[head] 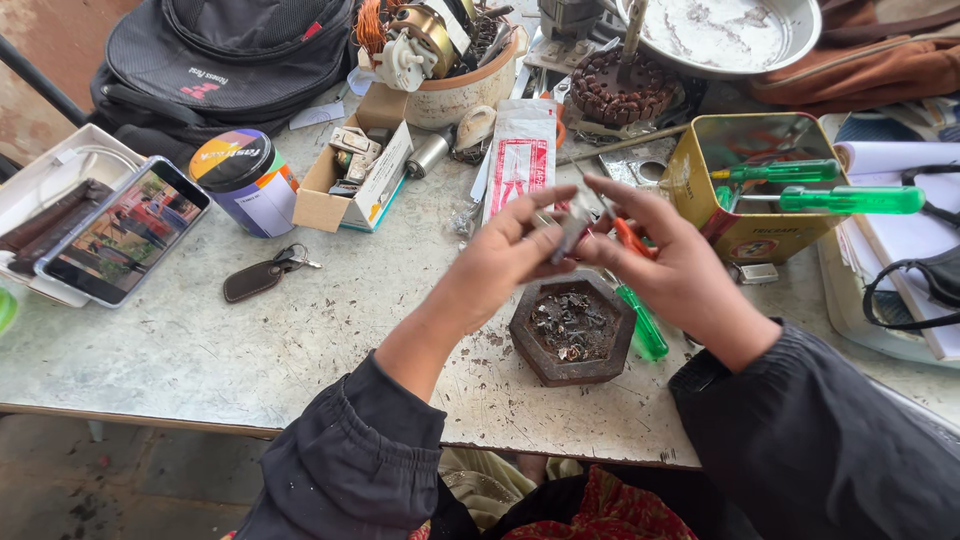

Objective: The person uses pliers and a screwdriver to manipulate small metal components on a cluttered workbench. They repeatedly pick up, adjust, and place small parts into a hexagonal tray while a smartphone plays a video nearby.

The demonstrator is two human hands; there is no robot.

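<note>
Sleeved hands [590,255] raised together, pinching perhaps metal part [572,232]

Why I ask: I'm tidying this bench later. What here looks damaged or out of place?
The table top is badly chipped and flaking, worst near the hexagonal dish. A phone lies askew, overhanging a white tray.

Bare tabletop [300,340] lies open to the left of the left hand [505,262], past the key fob [262,275]. Straight below both hands the hexagonal dish [573,328] blocks the way. The yellow tin [752,190] with green screwdrivers [850,199] crowds the right hand [670,268]; the small cardboard box [355,180] and bowl of parts [450,70] close off the far side
</note>
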